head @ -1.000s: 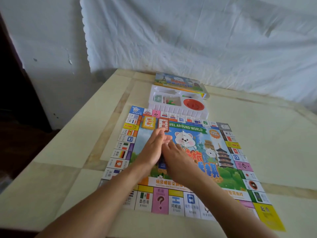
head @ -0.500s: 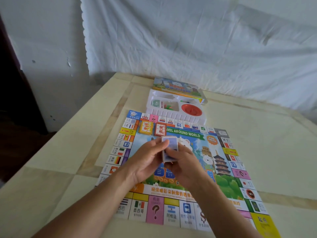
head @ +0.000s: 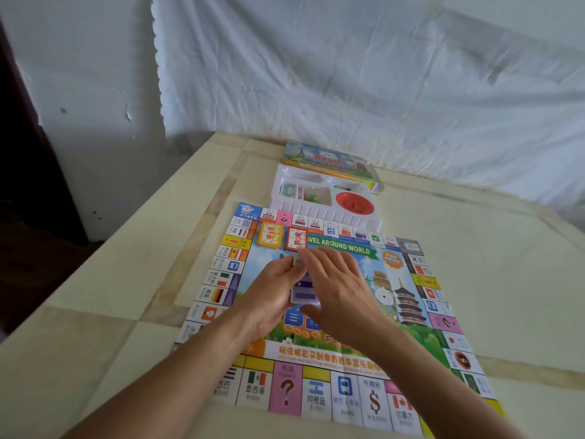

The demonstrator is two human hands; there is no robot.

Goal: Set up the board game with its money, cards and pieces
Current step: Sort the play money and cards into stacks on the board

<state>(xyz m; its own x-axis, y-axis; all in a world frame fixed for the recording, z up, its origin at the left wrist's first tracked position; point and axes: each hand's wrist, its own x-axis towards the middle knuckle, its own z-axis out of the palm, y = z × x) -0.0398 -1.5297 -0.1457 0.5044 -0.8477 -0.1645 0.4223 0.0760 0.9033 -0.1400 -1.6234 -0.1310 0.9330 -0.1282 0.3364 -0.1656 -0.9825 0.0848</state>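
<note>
The colourful game board (head: 411, 312) lies flat on the table. Over its middle, my left hand (head: 269, 293) grips a stack of cards (head: 302, 289) with blue and purple faces. My right hand (head: 342, 289) lies across the stack from the right, thumb under its near end and fingers spread over the top. A yellow card pile (head: 270, 236) and a red card pile (head: 296, 239) sit on the board's far left corner, just beyond my hands.
Behind the board stands the white plastic box tray (head: 323, 213) holding green money, small pieces and a red round dish (head: 355, 202). The box lid (head: 329, 160) lies behind it. A white sheet hangs at the table's far edge.
The stack of cards has come up off the board into both hands, and my right hand has now spread over its top. The camera has tilted slightly.
</note>
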